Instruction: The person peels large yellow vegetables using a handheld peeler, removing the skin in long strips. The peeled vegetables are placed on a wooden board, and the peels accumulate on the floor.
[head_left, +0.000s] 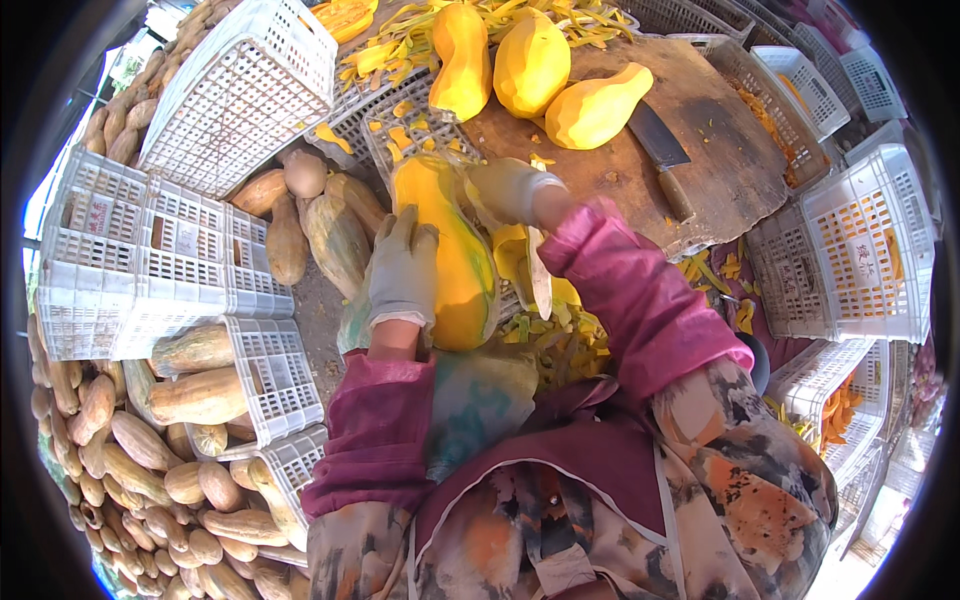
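Note:
Before me a long-necked squash (457, 277) lies with its neck pointing away. Most of its skin is pared to bright yellow, with green left along the right side. My left hand (405, 262), in a pale glove, grips the squash's left flank. On its upper right side is my right hand (510, 191), gloved, blurred and curled; what its fingers hold is hidden. Peel strips (540, 274) hang below that hand, above a heap of peelings (562, 341). A sack (480, 397) with faded print lies under the squash's near end.
A wooden board (720, 180) ahead carries several peeled squashes (532, 64) and a cleaver (660, 142). Unpeeled squashes (330, 236) lie left of my work. White plastic crates (180, 240) stand at left, and more crates (870, 255) at right. Peelings (420, 37) cover the board's far edge.

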